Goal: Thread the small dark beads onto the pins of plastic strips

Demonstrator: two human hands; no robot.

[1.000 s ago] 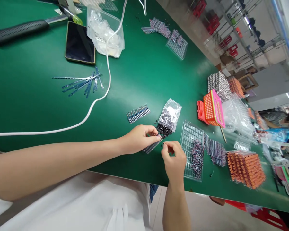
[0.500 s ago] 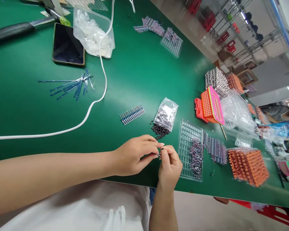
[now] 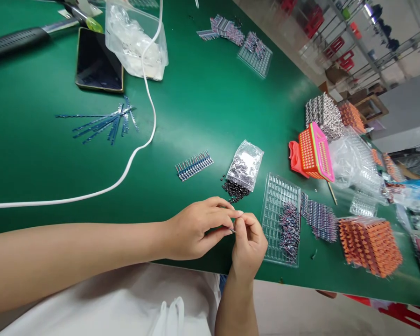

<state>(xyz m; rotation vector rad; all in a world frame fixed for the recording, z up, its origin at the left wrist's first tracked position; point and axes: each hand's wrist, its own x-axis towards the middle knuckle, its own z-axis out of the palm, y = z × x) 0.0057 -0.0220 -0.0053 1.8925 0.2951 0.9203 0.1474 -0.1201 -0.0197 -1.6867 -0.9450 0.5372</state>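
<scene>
My left hand (image 3: 199, 226) and my right hand (image 3: 249, 242) meet at the fingertips over the table's near edge. Between my left thumb and fingers is a small thin dark piece, mostly hidden. My right thumb and forefinger pinch at its other end; what they grip is too small to make out. Just beyond my fingers lies a pile of small dark beads (image 3: 235, 190), spilling from a clear plastic bag (image 3: 245, 163). A row of small blue-and-silver pieces with thin pins (image 3: 195, 166) lies to the left of the bag.
Right of my hands is a clear compartment tray (image 3: 273, 219) with thin pieces heaped in it. Farther right are an orange stack (image 3: 370, 245) and a pink-and-orange basket (image 3: 315, 151). A white cable (image 3: 126, 172), phone (image 3: 100, 60), blue strips (image 3: 112, 122) and plastic tub (image 3: 138, 42) are at left.
The camera view has shifted slightly, so objects on the right appear farther right. My hands remain together, with the fingertips a little closer around the small piece.
</scene>
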